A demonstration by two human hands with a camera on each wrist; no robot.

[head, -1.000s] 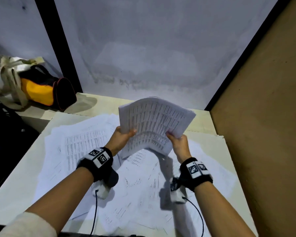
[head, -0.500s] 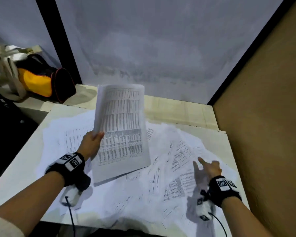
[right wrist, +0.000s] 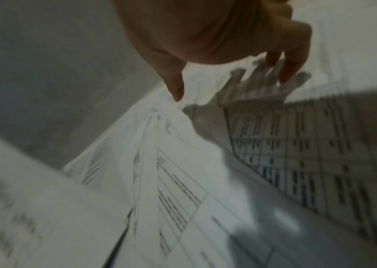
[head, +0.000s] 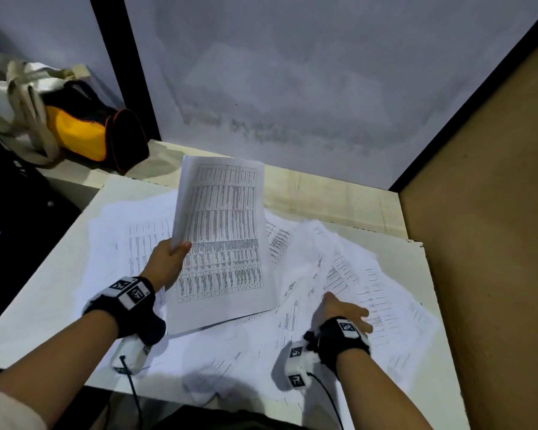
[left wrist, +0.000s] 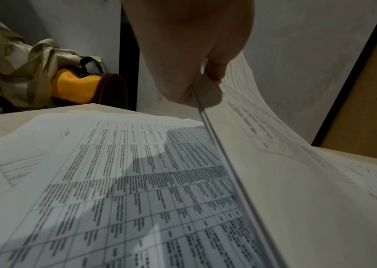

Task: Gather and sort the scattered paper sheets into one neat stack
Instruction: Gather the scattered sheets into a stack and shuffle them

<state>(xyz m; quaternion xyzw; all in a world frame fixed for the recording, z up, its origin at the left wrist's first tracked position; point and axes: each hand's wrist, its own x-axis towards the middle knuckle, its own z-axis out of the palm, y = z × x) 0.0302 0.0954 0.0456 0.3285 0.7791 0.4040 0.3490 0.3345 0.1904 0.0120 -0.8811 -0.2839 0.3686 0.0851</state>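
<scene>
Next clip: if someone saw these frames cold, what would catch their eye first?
Most likely the bundle of white printed table sheets held up at centre, gripped at its left edge by the left hand. Next, the loose printed paper sheets spread over the white table, with the right hand reaching, fingers spread, onto those at the right. A yellow-and-black bag sits far left beside the table.

Right wrist view blurred; right hand perhaps touching sheets
</scene>
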